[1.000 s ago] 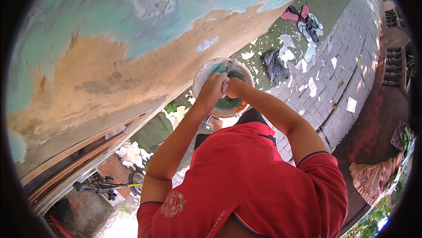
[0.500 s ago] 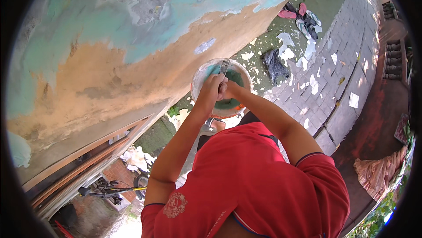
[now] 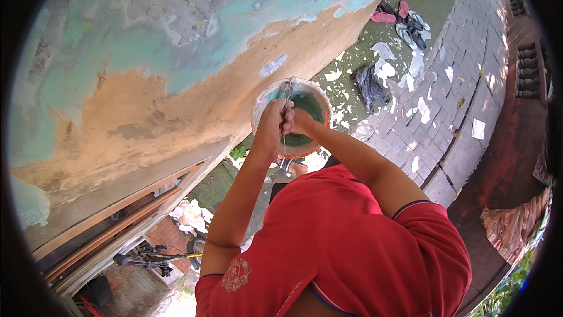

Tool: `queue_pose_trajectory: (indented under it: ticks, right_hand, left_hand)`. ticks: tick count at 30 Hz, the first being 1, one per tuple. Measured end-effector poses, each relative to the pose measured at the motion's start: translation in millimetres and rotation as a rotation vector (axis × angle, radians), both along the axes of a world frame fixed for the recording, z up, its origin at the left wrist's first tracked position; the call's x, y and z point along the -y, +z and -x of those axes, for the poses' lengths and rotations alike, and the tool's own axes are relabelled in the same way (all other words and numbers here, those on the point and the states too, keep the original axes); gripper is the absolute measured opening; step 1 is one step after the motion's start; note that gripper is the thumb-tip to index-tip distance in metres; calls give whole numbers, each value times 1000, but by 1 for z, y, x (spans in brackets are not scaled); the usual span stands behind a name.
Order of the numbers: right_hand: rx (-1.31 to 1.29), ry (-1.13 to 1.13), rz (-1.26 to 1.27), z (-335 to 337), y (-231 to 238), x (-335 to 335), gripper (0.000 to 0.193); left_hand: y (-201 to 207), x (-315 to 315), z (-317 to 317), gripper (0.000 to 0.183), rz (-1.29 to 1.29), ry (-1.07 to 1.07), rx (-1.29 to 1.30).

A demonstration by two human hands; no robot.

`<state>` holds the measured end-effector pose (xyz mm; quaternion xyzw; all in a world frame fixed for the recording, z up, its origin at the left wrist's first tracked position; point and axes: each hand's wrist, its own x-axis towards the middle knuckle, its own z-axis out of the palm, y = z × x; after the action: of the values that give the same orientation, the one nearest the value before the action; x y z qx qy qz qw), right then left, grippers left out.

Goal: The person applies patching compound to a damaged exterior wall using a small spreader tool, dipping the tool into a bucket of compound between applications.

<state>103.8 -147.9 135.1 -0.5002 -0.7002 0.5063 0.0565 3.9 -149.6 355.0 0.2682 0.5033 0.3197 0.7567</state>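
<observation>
A round bucket (image 3: 321, 92) with a whitish, crusted rim stands below my hands, with wet green paste inside it. Over its opening, my left hand (image 3: 271, 122) is closed on a thin metal scraper (image 3: 288, 89), seen nearly edge-on. My right hand (image 3: 301, 121) is closed right beside the left, their fingers meeting at the tool. What the right fingers grip is hidden. The large wall (image 3: 193, 91) close by on the left has blue-green patches over bare tan and grey.
A black plastic bag (image 3: 370, 87) lies right of the bucket among white paint flakes. Beyond it are several sandals (image 3: 404, 27) on green ground, beside grey paving (image 3: 446, 103). A bicycle (image 3: 164, 256) is at lower left. My foot (image 3: 297, 168) is just below the bucket.
The scraper's blade has turned from a slant to nearly upright in the picture, more edge-on. Both hands have shifted slightly left and stay together over the bucket.
</observation>
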Motion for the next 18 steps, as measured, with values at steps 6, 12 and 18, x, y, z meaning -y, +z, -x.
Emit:
queue_pose_trajectory:
  ticks: [6, 12, 18]
  right_hand:
    - [-34, 125, -156, -6, -55, -3, 26]
    - [-2, 37, -133, -35, 14, -26, 23]
    - [-34, -49, -234, -71, 31, -40, 24]
  left_hand:
    - [6, -1, -6, 33, 3, 32, 28]
    - [-2, 6, 3, 33, 4, 110, 64]
    - [-18, 2, -4, 30, -14, 113, 75]
